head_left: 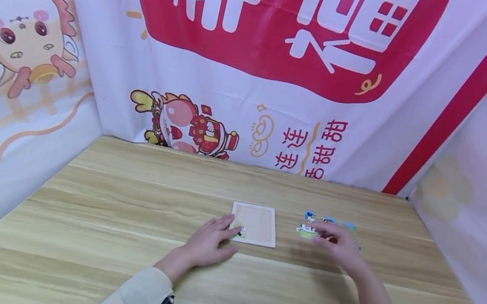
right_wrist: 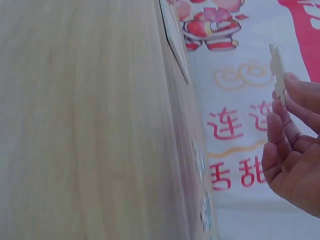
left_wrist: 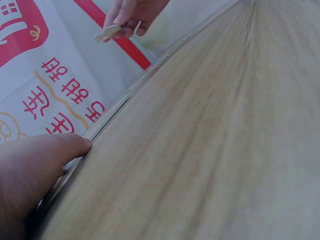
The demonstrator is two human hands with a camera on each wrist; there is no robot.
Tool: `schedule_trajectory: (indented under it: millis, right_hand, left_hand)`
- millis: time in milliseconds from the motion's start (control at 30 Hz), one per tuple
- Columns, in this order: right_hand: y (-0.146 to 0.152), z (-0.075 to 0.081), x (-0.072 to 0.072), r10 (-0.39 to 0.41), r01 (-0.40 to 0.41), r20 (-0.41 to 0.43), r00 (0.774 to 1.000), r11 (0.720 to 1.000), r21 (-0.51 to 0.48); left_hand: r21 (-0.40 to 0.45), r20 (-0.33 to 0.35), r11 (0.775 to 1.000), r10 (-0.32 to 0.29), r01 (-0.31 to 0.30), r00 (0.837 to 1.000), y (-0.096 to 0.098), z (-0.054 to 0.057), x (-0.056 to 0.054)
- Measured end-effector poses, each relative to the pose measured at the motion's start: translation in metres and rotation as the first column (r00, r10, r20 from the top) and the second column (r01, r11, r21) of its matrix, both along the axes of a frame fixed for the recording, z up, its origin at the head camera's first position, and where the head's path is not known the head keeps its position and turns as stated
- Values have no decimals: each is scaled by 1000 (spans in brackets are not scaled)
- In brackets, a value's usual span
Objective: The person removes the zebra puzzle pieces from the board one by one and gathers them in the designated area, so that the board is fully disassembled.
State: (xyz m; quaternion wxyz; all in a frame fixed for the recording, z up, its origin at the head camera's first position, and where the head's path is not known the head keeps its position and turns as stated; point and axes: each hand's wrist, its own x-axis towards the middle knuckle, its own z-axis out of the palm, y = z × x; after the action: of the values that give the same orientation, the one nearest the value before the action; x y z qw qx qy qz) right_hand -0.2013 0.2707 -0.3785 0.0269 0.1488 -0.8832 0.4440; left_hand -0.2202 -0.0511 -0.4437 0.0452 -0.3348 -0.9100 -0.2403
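Observation:
A square puzzle board [head_left: 257, 223] with a pale raised frame lies on the table, one small printed puzzle piece [head_left: 241, 232] in its near left corner. My left hand [head_left: 209, 242] rests at the board's left edge, its fingers spread and lying over the frame. To the right of the board my right hand [head_left: 344, 247] is raised above the table. Between thumb and fingertips it pinches a flat wooden puzzle piece [right_wrist: 278, 72], whose printed face shows green and white in the head view. The right wrist view shows this piece edge-on, with the other fingers loosely curled.
Several more puzzle pieces [head_left: 349, 227] lie on the table beneath and behind my right hand, partly covered by it. Wood-grain table [head_left: 125, 208] extends around the board. A printed cloth [head_left: 250, 101] hangs along the back edge, and more cloth hangs at both sides.

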Motion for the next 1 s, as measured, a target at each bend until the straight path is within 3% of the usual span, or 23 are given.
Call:
schedule_trajectory:
  millis: [400,633,1000]
  right_hand:
    - [51,-8,22,-120,120,47,992,993,1]
    - [65,-19,25,-125,130,70,990,989,-68]
    - [80,-38,22,-149,154,120,982,987,-37]
  left_hand:
    - [-3,-5,1000,-2,2,1000,0,-1,-1]
    - [-6,-15,1000,-1,1,1000,0,-2,-2]
    - [6,-17,1000,-7,7,1000,1,-1,-1]
